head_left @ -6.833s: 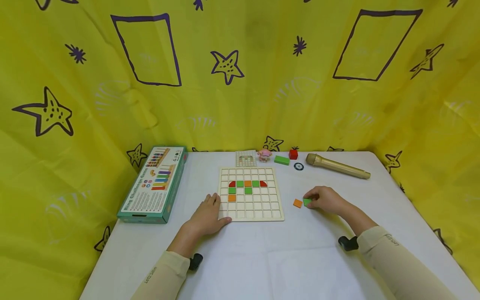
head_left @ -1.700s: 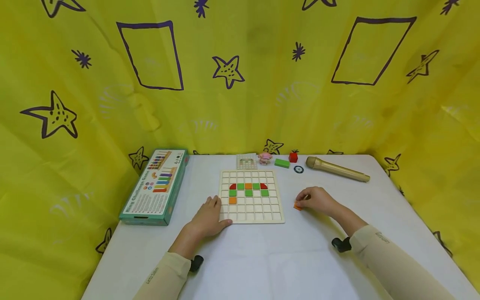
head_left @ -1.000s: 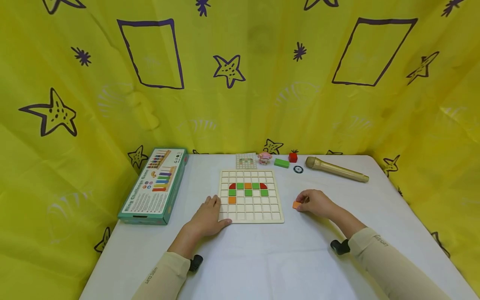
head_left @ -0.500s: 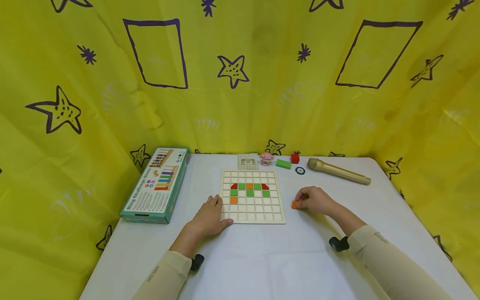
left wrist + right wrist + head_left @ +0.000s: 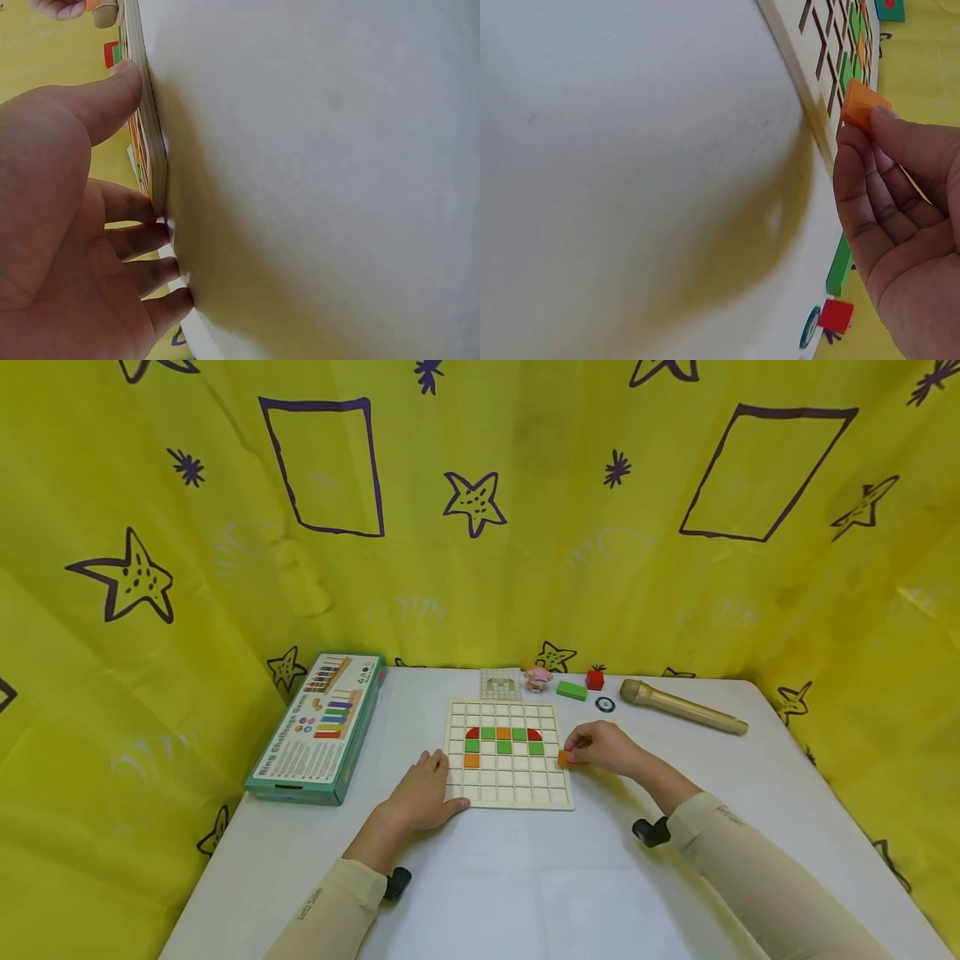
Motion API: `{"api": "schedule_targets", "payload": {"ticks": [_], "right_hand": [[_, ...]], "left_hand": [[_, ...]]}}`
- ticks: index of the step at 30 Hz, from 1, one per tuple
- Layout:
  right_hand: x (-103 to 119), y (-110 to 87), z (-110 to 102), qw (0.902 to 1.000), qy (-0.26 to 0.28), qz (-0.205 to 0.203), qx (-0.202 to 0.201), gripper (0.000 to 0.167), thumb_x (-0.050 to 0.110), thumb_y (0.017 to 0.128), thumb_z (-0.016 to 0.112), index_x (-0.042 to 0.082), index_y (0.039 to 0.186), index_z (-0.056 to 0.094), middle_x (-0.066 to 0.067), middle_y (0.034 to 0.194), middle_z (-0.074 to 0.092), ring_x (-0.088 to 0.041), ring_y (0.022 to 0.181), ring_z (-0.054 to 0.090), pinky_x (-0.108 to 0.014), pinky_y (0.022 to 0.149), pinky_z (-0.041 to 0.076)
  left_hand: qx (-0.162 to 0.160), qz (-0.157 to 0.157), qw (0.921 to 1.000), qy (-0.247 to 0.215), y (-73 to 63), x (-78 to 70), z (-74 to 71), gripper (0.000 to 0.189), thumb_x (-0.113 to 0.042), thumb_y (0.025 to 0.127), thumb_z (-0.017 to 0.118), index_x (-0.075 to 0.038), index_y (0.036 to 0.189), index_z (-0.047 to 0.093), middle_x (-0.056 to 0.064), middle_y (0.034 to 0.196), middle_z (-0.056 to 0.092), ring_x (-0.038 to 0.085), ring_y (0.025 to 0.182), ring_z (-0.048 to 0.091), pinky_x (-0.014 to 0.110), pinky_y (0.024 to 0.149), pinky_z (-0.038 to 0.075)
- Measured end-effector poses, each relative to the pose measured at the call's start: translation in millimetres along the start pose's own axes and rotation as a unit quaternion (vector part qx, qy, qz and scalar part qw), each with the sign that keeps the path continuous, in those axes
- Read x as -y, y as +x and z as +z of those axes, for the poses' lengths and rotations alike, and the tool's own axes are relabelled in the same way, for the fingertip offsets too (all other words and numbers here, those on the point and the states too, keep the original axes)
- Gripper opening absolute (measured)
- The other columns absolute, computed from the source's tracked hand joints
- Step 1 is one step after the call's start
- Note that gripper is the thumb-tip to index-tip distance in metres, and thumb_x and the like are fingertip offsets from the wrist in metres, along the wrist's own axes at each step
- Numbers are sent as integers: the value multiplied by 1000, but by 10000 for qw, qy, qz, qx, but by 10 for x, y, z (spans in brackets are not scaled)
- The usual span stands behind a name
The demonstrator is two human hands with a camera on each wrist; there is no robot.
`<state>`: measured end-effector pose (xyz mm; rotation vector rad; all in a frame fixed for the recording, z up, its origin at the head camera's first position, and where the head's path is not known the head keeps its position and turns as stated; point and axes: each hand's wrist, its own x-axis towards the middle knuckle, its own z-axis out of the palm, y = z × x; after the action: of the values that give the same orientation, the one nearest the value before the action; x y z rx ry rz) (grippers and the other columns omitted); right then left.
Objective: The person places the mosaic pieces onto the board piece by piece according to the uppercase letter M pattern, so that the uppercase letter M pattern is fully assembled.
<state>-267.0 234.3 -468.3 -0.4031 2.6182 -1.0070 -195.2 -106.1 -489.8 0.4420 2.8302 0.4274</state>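
Note:
My right hand (image 5: 603,748) pinches an orange square tile (image 5: 564,759) between thumb and fingertips, at the right edge of a wooden grid board (image 5: 517,789). The right wrist view shows that tile (image 5: 862,103) tilted above the board's rim. At the board's lower left corner rests my left hand (image 5: 420,795), thumb on the near edge and fingers loosely spread along the left side. Set in the board is a row of green and orange tiles between two red rounded ones (image 5: 472,733). Three green tiles (image 5: 504,747) sit below it, and one orange tile (image 5: 471,761) lies under the leftmost.
Behind the board lie a printed pattern card (image 5: 500,684), a pink figurine (image 5: 537,678), a green block (image 5: 572,691), a red cube (image 5: 595,681) and a round dark disc (image 5: 604,704). A gold microphone (image 5: 682,706) is at right, a Ring Challenge Game box (image 5: 318,727) at left.
A green tile has gone from my right hand into the board's second coloured row. That hand has since picked the orange tile off the table and moved left to the board. My left hand stays put.

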Motion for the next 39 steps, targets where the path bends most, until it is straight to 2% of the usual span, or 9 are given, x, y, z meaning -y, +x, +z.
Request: {"api": "schedule_targets", "payload": {"ticks": [8, 24, 30, 39], "right_hand": [[89, 141, 98, 9998, 193, 33, 90, 6, 11, 91, 76, 8, 95, 72, -3, 90, 66, -22, 87, 54, -32, 75, 49], [123, 183, 213, 9985, 291, 317, 326, 6, 13, 92, 74, 8, 93, 72, -2, 88, 66, -19, 82, 56, -29, 71, 49], [140, 161, 247, 9987, 145, 410, 256, 4, 12, 92, 75, 9, 91, 73, -4, 88, 65, -21, 86, 55, -29, 72, 48], [159, 136, 322, 9996, -84, 252, -36, 4, 12, 92, 74, 8, 90, 76, -3, 90, 67, -22, 87, 54, -32, 73, 49]], "left_hand": [[-3, -10, 10000, 73, 28, -16, 20, 91, -53, 96, 62, 11, 152, 30, 24, 161, 27, 42, 149, 21, 49, 120, 24], [46, 51, 9999, 112, 49, -106, 40, 91, -53, 96, 61, 10, 153, 29, 24, 161, 27, 41, 149, 21, 49, 120, 24], [58, 26, 9999, 108, 46, -127, 48, 91, -53, 95, 62, 10, 153, 30, 23, 161, 27, 41, 150, 21, 49, 120, 24], [27, 58, 10000, 57, 67, -94, 73, 91, -53, 95, 63, 10, 152, 31, 24, 160, 29, 41, 149, 22, 49, 119, 25]]}}
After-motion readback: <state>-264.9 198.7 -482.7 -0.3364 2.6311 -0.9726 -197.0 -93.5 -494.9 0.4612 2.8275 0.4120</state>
